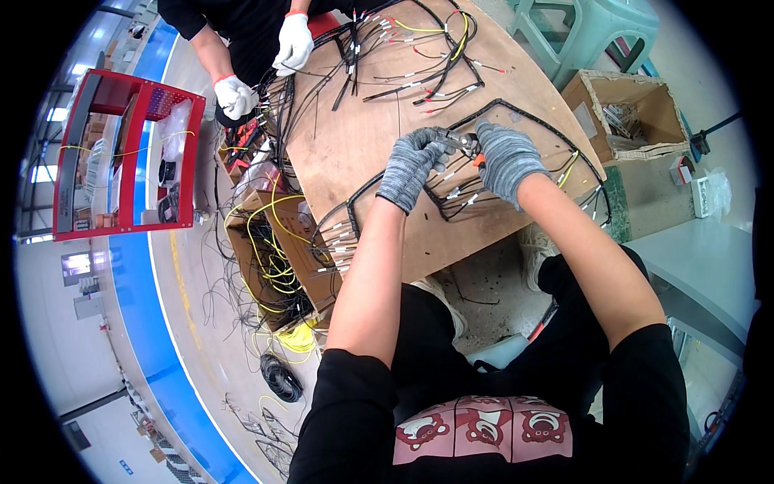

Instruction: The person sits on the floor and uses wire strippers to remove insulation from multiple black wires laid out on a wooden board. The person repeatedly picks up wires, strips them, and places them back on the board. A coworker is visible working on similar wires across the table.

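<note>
pliers (466,145) between left hand (411,165), right hand (506,160)

Even, bright daylight falls on my view; windows glare at nine o'clock, shadows stay soft, and the fisheye rim bends edges into black.

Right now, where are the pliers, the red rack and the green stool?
pliers (463,143), head view, on the metal jaws between the gloved hands.
red rack (72,141), head view, on its left frame bar.
green stool (582,32), head view, on its seat.

Grey knit gloves (411,165), black wires (516,109), tan board (363,137), seemingly orange-handled pliers (466,147).
</note>
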Available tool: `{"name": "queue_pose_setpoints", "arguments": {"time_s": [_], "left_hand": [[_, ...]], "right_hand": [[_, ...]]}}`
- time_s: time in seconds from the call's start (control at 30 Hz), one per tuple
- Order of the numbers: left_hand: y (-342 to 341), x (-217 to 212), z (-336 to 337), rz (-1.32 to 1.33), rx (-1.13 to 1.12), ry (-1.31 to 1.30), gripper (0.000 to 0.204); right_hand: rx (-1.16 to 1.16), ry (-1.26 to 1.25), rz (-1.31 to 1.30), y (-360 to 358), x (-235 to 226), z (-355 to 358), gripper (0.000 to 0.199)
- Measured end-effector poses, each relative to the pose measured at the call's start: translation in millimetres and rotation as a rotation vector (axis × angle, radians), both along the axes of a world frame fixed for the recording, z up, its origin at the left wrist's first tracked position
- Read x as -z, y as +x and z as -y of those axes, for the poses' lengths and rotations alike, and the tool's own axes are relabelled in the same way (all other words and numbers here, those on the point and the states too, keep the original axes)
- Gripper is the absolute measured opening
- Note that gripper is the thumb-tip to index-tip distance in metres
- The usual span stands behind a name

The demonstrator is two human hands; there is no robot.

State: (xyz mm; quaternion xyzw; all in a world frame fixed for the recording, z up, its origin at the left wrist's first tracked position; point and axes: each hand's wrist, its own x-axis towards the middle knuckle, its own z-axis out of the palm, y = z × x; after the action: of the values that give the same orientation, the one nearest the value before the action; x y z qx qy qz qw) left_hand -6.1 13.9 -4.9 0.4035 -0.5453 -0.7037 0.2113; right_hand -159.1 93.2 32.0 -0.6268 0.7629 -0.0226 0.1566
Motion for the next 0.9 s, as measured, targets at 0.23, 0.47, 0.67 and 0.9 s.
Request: {"name": "queue_pose_setpoints", "arguments": {"time_s": [0.23,0.47,0.67,0.9], "left_hand": [[1,-2,0,0.013,0.018,-0.019,0.016],[1,-1,1,0.021,0.034,-0.024,0.015],[1,8,1,-0.022,-0.003,-0.031,0.012],[-1,0,0,-0.065,0.022,-0.098,0.012]], "right_hand": [[-0.010,-0.017,0.007,-1,1,0,0.036],[0.022,0.038,0.067,-1,-6,-3,0.029],[0.060,0.128,0.075,1,-7,0,0.029],[0.031,0.083,0.683,-24,28,1,0.030]]}}
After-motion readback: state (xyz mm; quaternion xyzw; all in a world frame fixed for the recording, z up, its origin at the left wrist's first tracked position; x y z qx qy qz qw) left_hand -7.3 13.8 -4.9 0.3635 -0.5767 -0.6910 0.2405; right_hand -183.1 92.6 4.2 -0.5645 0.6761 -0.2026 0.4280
